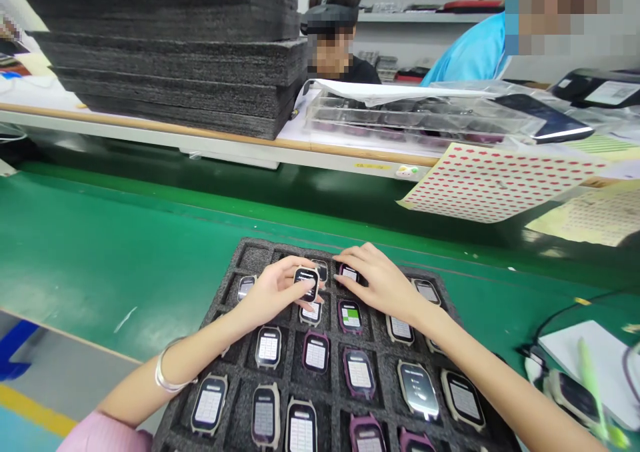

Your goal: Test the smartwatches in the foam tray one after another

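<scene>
My left hand [270,289] is closed on a beige-cased smartwatch [306,283] without a strap, thumb on its lit screen, held above the far part of a black foam tray [254,257]. My right hand [383,280] reaches into a far pocket of the tray, with thumb and fingers around a purple-cased smartwatch [349,273]. Several more strapless watches lie in the pockets. Among them are a purple one with a green and white screen [350,316] and a beige one with a pale, glossy screen [419,389].
The tray rests on a green bench [100,252]. Behind it, a raised shelf carries stacked black foam sheets [175,59] and clear plastic trays [360,115]. A red-dotted sticker sheet [495,185] overhangs its edge. Cables and a white pad [600,352] lie right. Two people are beyond.
</scene>
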Action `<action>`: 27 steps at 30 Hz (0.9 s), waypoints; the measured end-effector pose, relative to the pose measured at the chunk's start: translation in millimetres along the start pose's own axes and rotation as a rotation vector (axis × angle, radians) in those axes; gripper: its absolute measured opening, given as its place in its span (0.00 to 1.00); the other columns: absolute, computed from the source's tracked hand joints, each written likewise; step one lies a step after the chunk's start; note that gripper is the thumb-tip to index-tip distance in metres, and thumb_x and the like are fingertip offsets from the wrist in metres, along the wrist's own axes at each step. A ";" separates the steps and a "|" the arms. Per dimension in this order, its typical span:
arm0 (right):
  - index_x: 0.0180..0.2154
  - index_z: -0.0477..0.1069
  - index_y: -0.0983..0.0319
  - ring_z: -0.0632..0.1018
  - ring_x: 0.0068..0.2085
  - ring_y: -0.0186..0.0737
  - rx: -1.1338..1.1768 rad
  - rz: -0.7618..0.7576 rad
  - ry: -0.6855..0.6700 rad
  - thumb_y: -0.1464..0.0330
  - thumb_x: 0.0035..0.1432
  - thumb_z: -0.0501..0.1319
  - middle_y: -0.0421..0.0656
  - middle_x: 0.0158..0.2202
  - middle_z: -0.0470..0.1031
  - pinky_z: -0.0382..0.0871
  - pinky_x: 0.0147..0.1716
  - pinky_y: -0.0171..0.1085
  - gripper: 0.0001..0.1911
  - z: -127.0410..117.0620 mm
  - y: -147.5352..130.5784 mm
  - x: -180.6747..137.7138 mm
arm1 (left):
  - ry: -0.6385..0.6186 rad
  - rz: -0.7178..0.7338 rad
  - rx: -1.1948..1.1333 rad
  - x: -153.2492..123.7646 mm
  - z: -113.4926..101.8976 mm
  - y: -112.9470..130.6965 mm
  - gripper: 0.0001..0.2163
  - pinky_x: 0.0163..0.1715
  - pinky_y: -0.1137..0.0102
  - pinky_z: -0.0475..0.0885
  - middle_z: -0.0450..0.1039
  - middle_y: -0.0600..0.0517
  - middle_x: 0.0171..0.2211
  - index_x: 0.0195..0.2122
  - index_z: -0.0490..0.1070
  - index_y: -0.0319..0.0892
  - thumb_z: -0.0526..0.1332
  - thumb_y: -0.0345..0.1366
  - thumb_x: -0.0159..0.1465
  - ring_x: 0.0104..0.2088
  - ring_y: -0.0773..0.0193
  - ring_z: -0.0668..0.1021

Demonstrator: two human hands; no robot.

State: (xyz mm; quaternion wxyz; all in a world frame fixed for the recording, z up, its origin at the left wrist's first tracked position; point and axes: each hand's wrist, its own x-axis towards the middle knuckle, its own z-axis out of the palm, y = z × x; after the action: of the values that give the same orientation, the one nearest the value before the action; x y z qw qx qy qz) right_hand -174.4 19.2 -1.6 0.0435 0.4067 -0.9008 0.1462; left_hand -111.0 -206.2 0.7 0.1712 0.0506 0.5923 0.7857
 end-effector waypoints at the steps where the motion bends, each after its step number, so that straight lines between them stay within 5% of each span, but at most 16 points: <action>1: 0.48 0.71 0.65 0.71 0.44 0.50 0.013 -0.015 -0.020 0.65 0.63 0.55 0.51 0.44 0.74 0.65 0.46 0.49 0.15 1.0 -3.7 4.1 | -0.002 0.001 -0.004 0.1 -0.4 -0.2 0.16 0.31 0.68 0.77 0.76 0.45 0.37 0.43 0.65 0.38 0.65 0.39 0.58 0.35 0.59 0.81; 14: 0.41 0.72 0.66 0.72 0.42 0.51 0.199 0.176 0.020 0.71 0.58 0.59 0.51 0.37 0.70 0.68 0.42 0.49 0.09 33.6 -19.0 27.4 | 0.002 0.044 -0.041 0.7 -3.6 -1.9 0.18 0.29 0.66 0.77 0.77 0.45 0.35 0.45 0.67 0.38 0.64 0.43 0.58 0.33 0.57 0.81; 19: 0.36 0.66 0.61 0.74 0.41 0.44 0.367 0.155 0.079 0.69 0.61 0.57 0.47 0.38 0.71 0.71 0.42 0.45 0.02 29.7 -31.6 21.0 | 0.062 0.099 0.003 1.1 -8.1 -2.8 0.26 0.35 0.68 0.75 0.74 0.46 0.41 0.52 0.62 0.41 0.69 0.32 0.52 0.39 0.60 0.78; 23: 0.40 0.62 0.61 0.78 0.31 0.38 0.896 0.309 0.110 0.64 0.62 0.57 0.43 0.33 0.74 0.73 0.24 0.35 0.09 23.8 -38.8 16.7 | 0.198 0.179 0.016 2.3 -14.2 0.9 0.27 0.31 0.73 0.71 0.73 0.49 0.37 0.53 0.61 0.40 0.67 0.31 0.53 0.34 0.66 0.76; 27: 0.47 0.67 0.65 0.70 0.20 0.28 1.334 0.515 0.079 0.62 0.57 0.63 0.47 0.35 0.77 0.60 0.12 0.26 0.18 10.3 -44.4 10.9 | 0.195 0.120 -0.027 1.9 -16.5 1.8 0.23 0.29 0.73 0.70 0.72 0.49 0.36 0.51 0.63 0.38 0.66 0.33 0.56 0.32 0.66 0.76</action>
State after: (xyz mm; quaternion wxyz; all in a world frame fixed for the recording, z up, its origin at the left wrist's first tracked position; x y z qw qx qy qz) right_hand -148.2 -19.5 0.9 -0.2178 0.1155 -0.6847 0.6858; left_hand -117.9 -221.1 -2.6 0.0661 0.0070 0.5914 0.8036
